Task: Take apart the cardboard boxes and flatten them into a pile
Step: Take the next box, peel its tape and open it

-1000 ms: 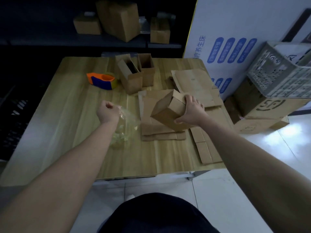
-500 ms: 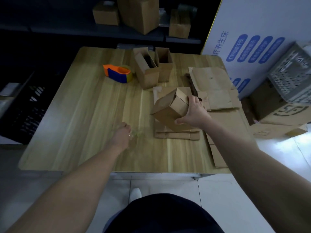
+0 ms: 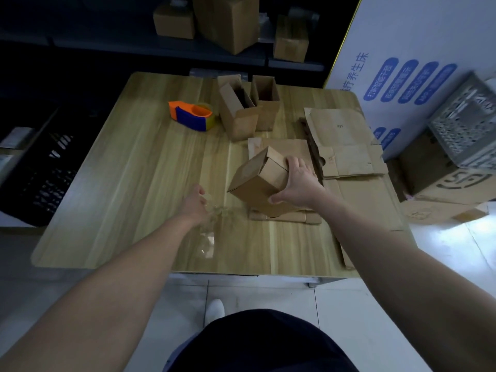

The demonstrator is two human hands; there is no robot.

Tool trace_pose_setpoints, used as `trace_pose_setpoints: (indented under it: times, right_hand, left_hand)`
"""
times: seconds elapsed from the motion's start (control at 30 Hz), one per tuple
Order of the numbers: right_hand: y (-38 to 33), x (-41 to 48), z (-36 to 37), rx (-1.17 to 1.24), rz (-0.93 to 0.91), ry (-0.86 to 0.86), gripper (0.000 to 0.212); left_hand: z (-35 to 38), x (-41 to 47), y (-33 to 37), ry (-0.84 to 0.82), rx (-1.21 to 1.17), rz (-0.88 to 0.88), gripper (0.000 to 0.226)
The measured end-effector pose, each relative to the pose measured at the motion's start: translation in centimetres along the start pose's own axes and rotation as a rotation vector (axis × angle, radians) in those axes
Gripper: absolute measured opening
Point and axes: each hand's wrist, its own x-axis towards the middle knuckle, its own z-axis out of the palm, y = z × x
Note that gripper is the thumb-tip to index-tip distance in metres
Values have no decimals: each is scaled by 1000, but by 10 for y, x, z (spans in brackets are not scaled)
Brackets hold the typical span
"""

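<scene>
Cardboard boxes in several states sit on a pale wooden desk [image 3: 134, 183] that fills the middle of the frame. Largest are the flattened sheets [image 3: 346, 162], overlapping along the desk's right side and reaching its near right edge. Left of them, at centre, a smaller flat stack [image 3: 284, 217] lies on the desk, and the closed box [image 3: 257, 181] is tilted above it, one lower corner toward the stack, though contact cannot be made out. Toward the upper centre two open boxes [image 3: 264, 103] stand upright side by side, touching, tops open. Just left of these rests an orange and blue tape dispenser [image 3: 192, 116]. The hands are apart. The right hand [image 3: 298, 183] grips the closed box from its right side, fingers over the top edge and thumb under the near edge. The left hand [image 3: 194, 204] hangs low over the desk, left of the box, fingers curled; a crumpled strip of clear tape [image 3: 212, 213] lies at its fingertips and trails toward the near edge, and I cannot tell whether the fingers pinch it.
</scene>
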Motion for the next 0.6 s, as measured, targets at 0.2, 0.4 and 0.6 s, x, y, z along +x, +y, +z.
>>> trace_pose_setpoints:
  times: [0.2,0.4,0.6]
  right_hand:
    - [-23,0,12,-64,-57,-46,104]
    - [-43,6,31,-123,-85,-110,105]
    - [-57,11,44,-216,-109,-112,102]
  left_hand:
    - [-1,1,-3,-53,-107,34,70]
    - [-4,4,-9,-72,-130,98,97]
    - [-14,-1,4,-113,-27,5,122]
